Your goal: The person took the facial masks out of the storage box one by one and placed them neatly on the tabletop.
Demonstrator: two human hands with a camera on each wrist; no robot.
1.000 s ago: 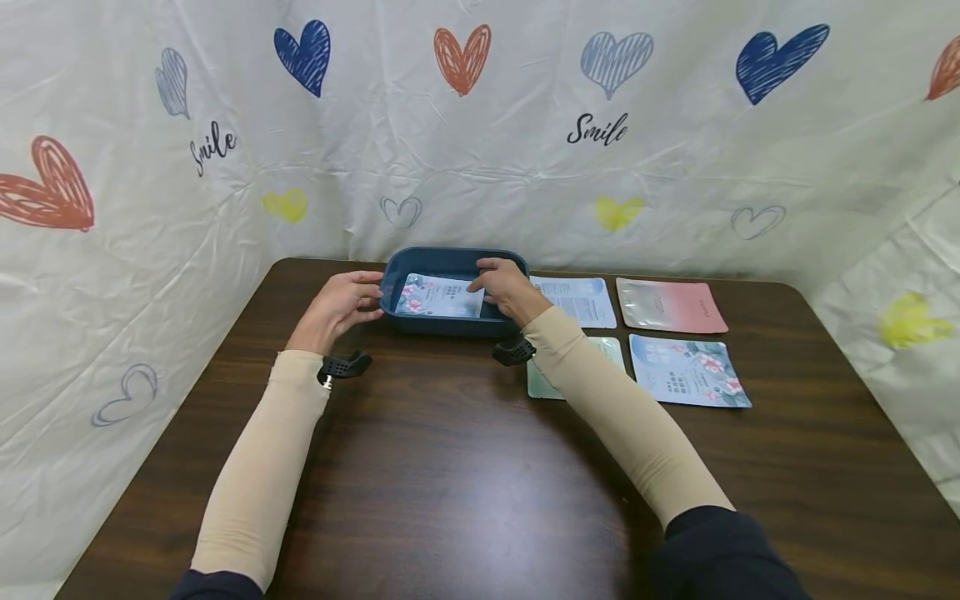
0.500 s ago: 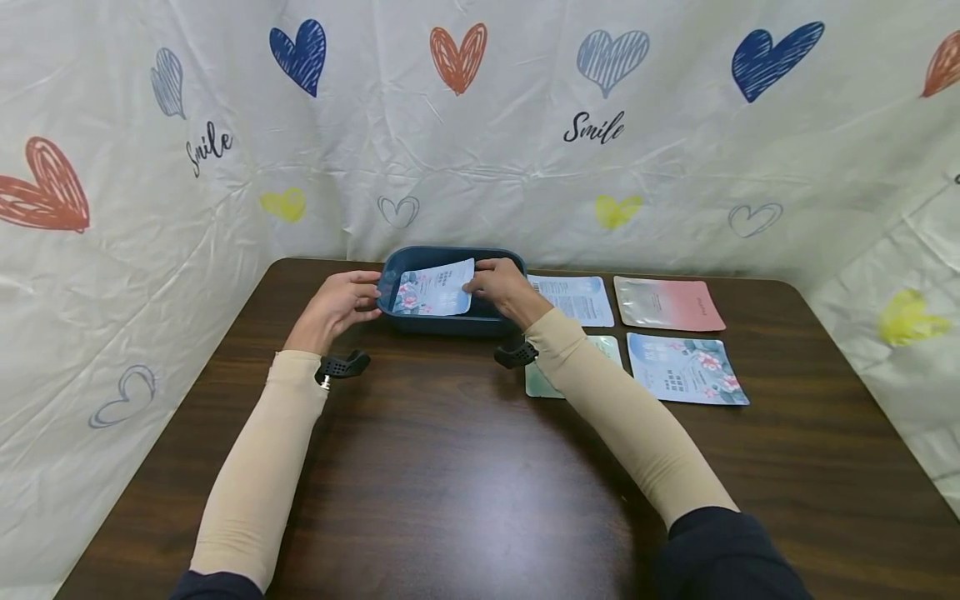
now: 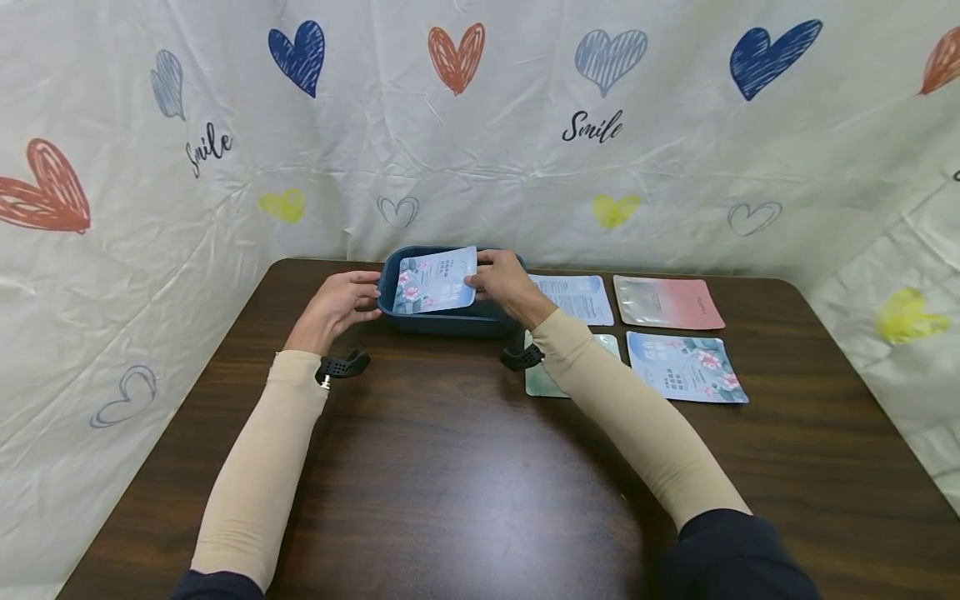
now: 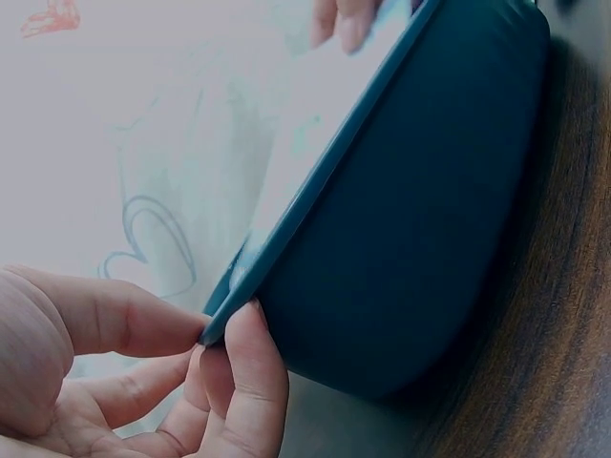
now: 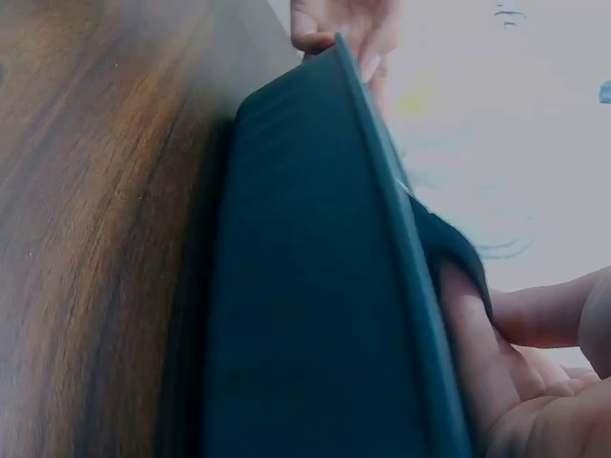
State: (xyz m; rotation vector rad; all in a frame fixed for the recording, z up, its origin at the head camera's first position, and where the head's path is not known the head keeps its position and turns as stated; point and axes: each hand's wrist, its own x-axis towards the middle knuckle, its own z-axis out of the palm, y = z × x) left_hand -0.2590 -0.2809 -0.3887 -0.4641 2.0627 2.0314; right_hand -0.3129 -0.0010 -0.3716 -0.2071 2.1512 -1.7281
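A dark blue plastic bin (image 3: 450, 325) stands near the table's far edge. My left hand (image 3: 341, 307) pinches its left rim; the left wrist view shows the thumb and fingers (image 4: 256, 372) on either side of that rim. My right hand (image 3: 508, 285) pinches the right edge of a light blue sheet mask packet (image 3: 431, 282) with pink flowers. The packet is tilted, its right end raised above the bin's opening. Edge-on in the right wrist view, the packet (image 5: 444, 234) looks dark between thumb and fingers. The bin's floor is mostly hidden.
Right of the bin, several packets lie flat on the brown table (image 3: 420, 467): a white-blue one (image 3: 577, 298), a pink-silver one (image 3: 667, 302), a blue floral one (image 3: 686, 367) and a green one (image 3: 543, 379), partly under the right forearm. A heart-printed curtain (image 3: 480, 125) hangs behind.
The floral packet, lying low in the bin a second ago, has its right end lifted and has come up with my right hand. My left hand stays at the rim.
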